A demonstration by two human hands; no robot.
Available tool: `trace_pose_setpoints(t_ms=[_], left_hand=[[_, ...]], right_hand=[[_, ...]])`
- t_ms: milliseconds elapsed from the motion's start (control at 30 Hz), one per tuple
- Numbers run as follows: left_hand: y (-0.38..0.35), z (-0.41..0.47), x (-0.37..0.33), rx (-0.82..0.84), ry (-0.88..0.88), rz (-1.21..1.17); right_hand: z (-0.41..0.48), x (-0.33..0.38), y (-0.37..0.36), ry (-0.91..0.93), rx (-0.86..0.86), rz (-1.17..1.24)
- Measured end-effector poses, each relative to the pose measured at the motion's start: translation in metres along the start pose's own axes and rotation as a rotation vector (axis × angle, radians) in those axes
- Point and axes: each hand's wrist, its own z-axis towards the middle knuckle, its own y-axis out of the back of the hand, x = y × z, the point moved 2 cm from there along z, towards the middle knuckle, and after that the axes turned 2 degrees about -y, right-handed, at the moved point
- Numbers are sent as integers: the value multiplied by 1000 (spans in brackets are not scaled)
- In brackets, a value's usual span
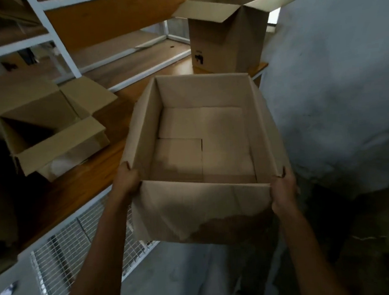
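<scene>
An open, empty cardboard box (pixel 198 209) is held up in front of me, its top flaps folded down along the outside. Inside I see only its folded bottom flaps. My left hand (pixel 127 178) grips the near left corner of the rim. My right hand (pixel 283 187) grips the near right corner, fingers curled over the flap. The box's far end hangs over the edge of a wooden shelf (pixel 94 175).
A second open cardboard box (pixel 49 132) lies on the shelf to the left. A tall open box (pixel 227 34) stands at the shelf's far end. White shelf frames (pixel 52 37) rise behind. A wire mesh panel (pixel 64 246) sits below the shelf. A rough grey wall (pixel 336 79) is on the right.
</scene>
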Motion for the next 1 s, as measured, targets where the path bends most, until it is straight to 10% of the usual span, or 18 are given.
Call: trace_pose_setpoints(t_ms=[467, 1000], left_hand=[[110, -106, -35, -68, -456, -153], [314, -236, -45, -486, -582, -308]], right_hand=[[-177, 10, 57, 179, -243, 334], [-307, 139, -6, 366, 206, 480]])
